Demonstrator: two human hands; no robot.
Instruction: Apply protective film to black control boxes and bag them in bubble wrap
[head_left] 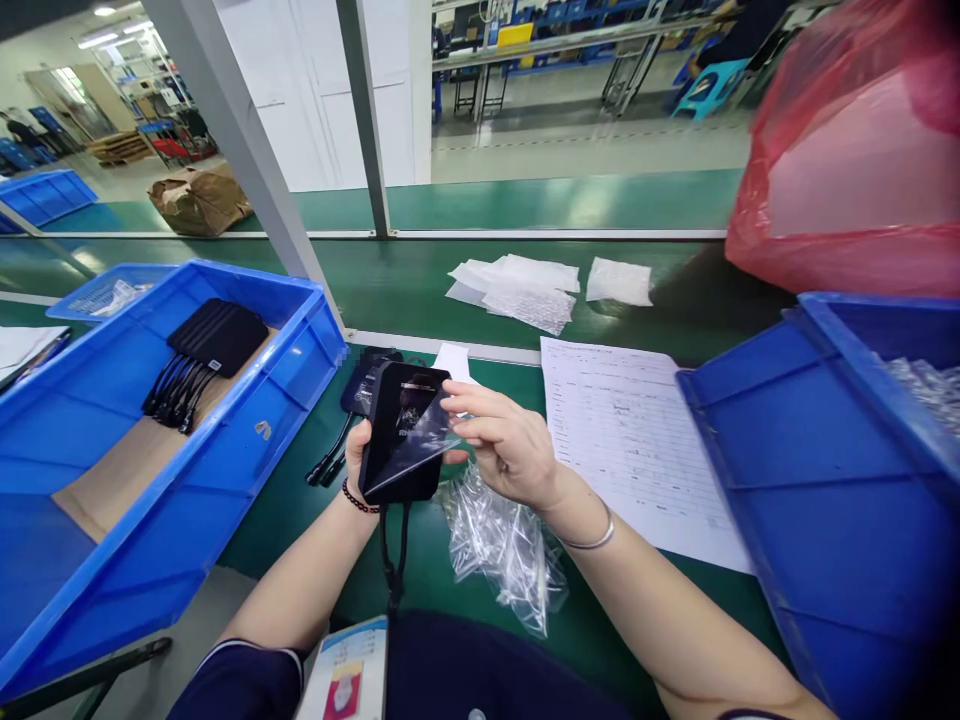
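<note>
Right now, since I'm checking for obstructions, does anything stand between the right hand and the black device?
Only the clear film, slanting across the face of the black device and reaching the right hand. Nothing else visible stands between them.

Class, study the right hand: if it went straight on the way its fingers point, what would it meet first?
The right hand would most likely meet the clear film first, then the black device behind it, held in the left hand. Exact depth there is unclear.
</note>
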